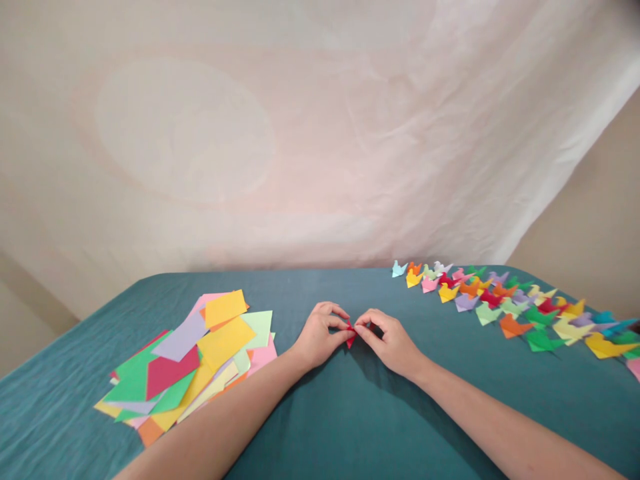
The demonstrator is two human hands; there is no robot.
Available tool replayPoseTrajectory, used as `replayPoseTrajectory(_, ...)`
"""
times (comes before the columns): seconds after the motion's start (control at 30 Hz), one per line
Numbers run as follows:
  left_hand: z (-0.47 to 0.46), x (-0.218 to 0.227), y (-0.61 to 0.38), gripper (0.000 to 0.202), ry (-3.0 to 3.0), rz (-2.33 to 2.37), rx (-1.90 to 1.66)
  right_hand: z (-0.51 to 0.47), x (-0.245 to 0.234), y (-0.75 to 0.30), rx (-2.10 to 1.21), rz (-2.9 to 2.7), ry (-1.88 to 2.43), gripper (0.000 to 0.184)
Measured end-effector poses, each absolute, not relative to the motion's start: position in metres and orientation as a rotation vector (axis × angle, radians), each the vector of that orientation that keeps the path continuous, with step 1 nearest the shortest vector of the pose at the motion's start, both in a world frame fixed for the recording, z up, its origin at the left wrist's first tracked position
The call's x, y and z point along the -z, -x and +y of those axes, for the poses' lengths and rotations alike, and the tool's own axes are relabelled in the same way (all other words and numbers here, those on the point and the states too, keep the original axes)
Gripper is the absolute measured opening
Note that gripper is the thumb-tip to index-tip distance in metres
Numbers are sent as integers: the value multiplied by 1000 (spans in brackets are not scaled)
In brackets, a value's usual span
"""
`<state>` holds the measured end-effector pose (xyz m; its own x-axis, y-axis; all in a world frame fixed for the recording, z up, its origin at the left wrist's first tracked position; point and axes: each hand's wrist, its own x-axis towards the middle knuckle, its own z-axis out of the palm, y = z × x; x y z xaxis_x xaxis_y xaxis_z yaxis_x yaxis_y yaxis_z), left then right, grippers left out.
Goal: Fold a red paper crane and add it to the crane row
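Note:
A small red folded paper point(351, 341) is held between my two hands, just above the middle of the table. My left hand point(323, 335) pinches its left side between thumb and fingers. From the other side my right hand point(389, 340) grips it with thumb and forefinger. The fingertips cover most of the paper, and a pointed red tip shows below them. Its full shape is hidden.
Loose coloured paper sheets point(225, 343) lie in an overlapping pile on the left. Several folded paper birds point(513, 325) stand in rows along the right side of the teal-covered table point(320, 427). A pale cloth point(320, 133) hangs behind the table.

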<state>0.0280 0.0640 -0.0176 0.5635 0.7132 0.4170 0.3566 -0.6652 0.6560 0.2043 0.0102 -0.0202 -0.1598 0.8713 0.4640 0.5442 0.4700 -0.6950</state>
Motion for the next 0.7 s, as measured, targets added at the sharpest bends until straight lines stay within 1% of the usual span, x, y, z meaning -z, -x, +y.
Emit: replayPoseTrajectory(0.7,64,14,-27,8,-2278,839,-913,10,20,-205,-530,-1777,1224,16)
